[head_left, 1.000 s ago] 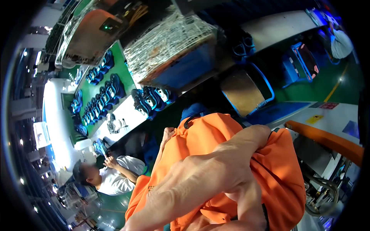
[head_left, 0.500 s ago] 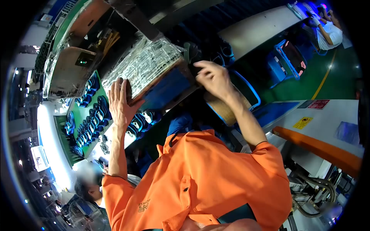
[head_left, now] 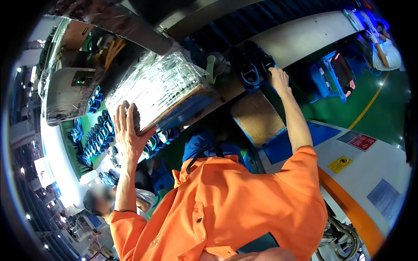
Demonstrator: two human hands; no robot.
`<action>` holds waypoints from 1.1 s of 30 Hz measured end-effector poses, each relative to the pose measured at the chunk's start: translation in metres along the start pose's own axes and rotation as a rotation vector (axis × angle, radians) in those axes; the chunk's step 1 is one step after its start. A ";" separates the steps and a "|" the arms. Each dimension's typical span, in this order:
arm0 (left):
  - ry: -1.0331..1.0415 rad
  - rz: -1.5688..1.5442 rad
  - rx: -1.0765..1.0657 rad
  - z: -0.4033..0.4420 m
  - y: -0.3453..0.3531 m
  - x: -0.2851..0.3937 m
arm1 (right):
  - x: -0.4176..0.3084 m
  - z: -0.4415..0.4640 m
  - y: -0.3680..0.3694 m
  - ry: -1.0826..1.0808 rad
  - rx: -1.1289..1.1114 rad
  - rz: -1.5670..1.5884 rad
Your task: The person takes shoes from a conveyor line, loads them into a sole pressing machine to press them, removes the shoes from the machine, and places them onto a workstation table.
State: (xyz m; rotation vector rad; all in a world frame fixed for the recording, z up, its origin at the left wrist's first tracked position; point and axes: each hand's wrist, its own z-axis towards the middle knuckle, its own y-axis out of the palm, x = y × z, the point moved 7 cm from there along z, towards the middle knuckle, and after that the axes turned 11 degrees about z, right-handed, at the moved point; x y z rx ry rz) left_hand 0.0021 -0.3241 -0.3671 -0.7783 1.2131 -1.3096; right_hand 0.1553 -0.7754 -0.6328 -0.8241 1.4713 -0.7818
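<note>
My left hand (head_left: 127,138) is at the near left corner of a plastic-wrapped block (head_left: 159,85). Its fingers and thumb lie around a dark object (head_left: 136,116), mostly hidden and hard to make out. On the right, my right hand (head_left: 279,80) has its fingers curled at the heel end of a dark shoe (head_left: 262,55). Another dark shoe with blue trim (head_left: 249,75) stands beside it on the bench.
A brown-topped stool (head_left: 257,118) stands below the bench. Pairs of shoes (head_left: 99,138) line the left side, near a co-worker (head_left: 98,199). Another person (head_left: 386,54) sits far right, beyond a blue chair (head_left: 333,77). A white machine surface (head_left: 370,167) is at right.
Both hands have gone from close to the camera out to the block and the bench. My right hand, partly open half a second ago, has closed at the shoe. The view has shifted.
</note>
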 end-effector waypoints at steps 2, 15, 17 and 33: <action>0.008 -0.009 0.004 0.001 -0.001 0.001 | -0.005 -0.010 0.001 -0.094 0.081 0.115; 0.020 -0.053 0.035 0.003 0.000 -0.001 | -0.002 0.024 0.056 0.312 -0.186 -0.143; -0.002 -0.049 -0.028 0.002 -0.002 -0.004 | 0.000 0.024 0.062 0.178 -0.019 -0.075; 0.011 -0.073 -0.007 -0.012 0.006 -0.008 | 0.002 0.027 -0.014 0.368 0.090 -0.066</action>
